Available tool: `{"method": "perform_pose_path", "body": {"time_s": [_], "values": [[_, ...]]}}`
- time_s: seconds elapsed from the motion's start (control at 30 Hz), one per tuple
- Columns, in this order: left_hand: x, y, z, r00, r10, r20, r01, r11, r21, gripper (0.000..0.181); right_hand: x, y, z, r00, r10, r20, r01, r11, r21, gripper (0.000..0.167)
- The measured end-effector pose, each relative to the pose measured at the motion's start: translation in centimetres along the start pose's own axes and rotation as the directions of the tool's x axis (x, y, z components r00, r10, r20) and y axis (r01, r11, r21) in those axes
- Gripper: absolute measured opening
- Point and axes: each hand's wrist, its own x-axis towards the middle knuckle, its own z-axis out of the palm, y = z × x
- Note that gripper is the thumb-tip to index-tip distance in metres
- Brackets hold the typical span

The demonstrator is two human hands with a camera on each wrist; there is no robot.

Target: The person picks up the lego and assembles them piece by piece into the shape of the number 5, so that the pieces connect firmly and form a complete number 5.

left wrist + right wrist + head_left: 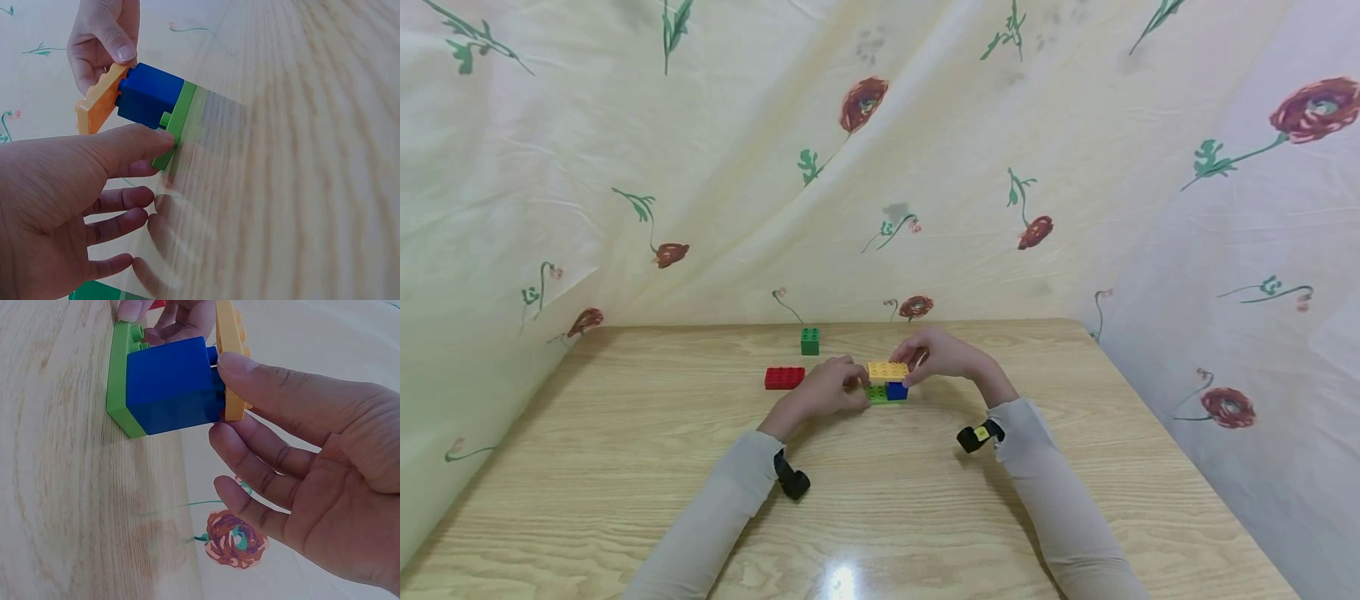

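A light green flat brick [181,119] lies on the table, and a blue brick [172,381] stands on one end of it. Over the blue brick is a flat orange-yellow brick [887,372]; in the left wrist view it is tilted against the blue studs. My right hand [946,354] pinches its end between thumb and fingers. With thumb and forefinger, my left hand [831,387] holds the free end of the green flat brick. The left hand's other fingers [122,199] are spread near the table.
A red brick [785,378] lies left of my left hand. Farther back stands a dark green brick [810,341]. Floral cloth [737,167] hangs behind the wooden table [880,517] and at its sides.
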Motion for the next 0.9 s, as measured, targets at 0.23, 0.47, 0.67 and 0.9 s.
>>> {"method": "perform_pose_path", "body": {"time_s": [0.23, 0.47, 0.67, 0.9], "values": [[-0.06, -0.03, -0.03, 1.0, 0.0, 0.005, 0.0, 1.0, -0.006, 0.028, 0.02, 0.13, 0.08, 1.0, 0.0, -0.002, 0.0, 1.0, 0.004, 0.035], [-0.11, 0.03, -0.07, 1.0, -0.007, 0.007, 0.007, 1.0, -0.011, 0.026, 0.04, 0.21, 0.14, 1.0, -0.002, -0.003, 0.002, 1.0, 0.001, 0.034], [-0.09, -0.04, -0.07, 1.0, -0.012, 0.009, 0.012, 1.0, -0.017, 0.025, 0.08, 0.22, 0.17, 1.0, 0.001, -0.01, -0.001, 1.0, 0.003, 0.034], [-0.02, -0.04, -0.11, 1.0, -0.018, 0.009, 0.019, 0.999, -0.029, 0.024, 0.25, 0.31, 0.35, 1.0, 0.017, -0.023, -0.017, 1.0, 0.003, 0.034]]}}
